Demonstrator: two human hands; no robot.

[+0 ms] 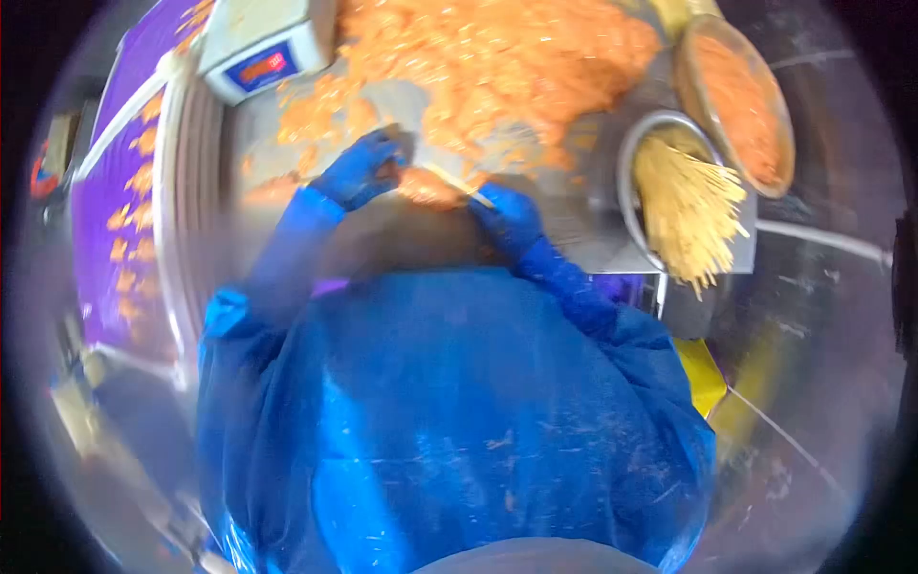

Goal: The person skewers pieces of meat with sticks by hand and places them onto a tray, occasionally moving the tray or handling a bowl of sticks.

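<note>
My left hand [361, 172], in a blue glove, is closed at the left end of an orange meat piece [428, 187] low over the metal table. My right hand [509, 216], gloved in blue too, has its fingers closed on a thin wooden stick [457, 182]. The stick slants up and left toward the meat. Beyond both hands a large heap of orange meat pieces [497, 67] covers the table [574, 225].
A metal bowl of wooden sticks [684, 206] stands at the right, beside an oval tub of orange meat [736, 105]. A scale [266, 57] is at the upper left. Purple trays [105, 258] with skewered pieces lie at the far left.
</note>
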